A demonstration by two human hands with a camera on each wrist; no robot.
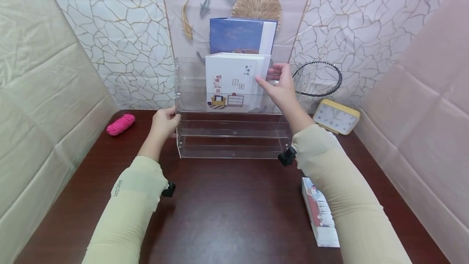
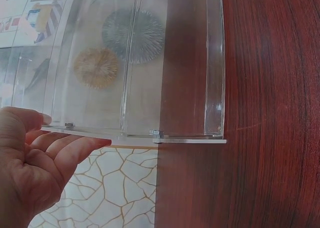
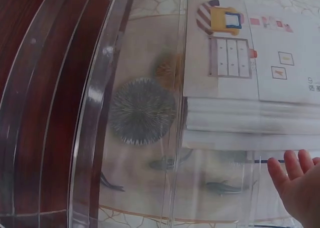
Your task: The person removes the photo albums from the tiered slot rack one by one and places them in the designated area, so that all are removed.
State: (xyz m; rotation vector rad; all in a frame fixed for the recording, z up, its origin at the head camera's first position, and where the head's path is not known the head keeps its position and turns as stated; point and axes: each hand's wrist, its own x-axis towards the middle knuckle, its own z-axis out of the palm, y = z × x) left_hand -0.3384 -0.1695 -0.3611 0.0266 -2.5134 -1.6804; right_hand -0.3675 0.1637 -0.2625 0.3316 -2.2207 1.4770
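Observation:
A clear acrylic tiered rack (image 1: 234, 152) stands at the back of the table. My left hand (image 1: 163, 123) grips its left side panel, thumb at the edge and fingers along the outer face (image 2: 30, 163). In the upper tier stands a white book (image 1: 231, 72) with a yellow armchair and drawers drawn on its cover; a taller blue book (image 1: 236, 36) is behind it. My right hand (image 1: 281, 86) is at the white book's right side, fingers loosely extended and thumb overlapping its edge in the head view. Its fingertips (image 3: 280, 170) lie beside the page-edge side in the right wrist view.
A pink yarn skein (image 1: 121, 124) lies at the left. Right of the rack are a black toothed headband (image 1: 340, 80) and a yellow-framed clock (image 1: 337, 116). A white book-like block (image 1: 318, 211) with a printed side lies under my right forearm.

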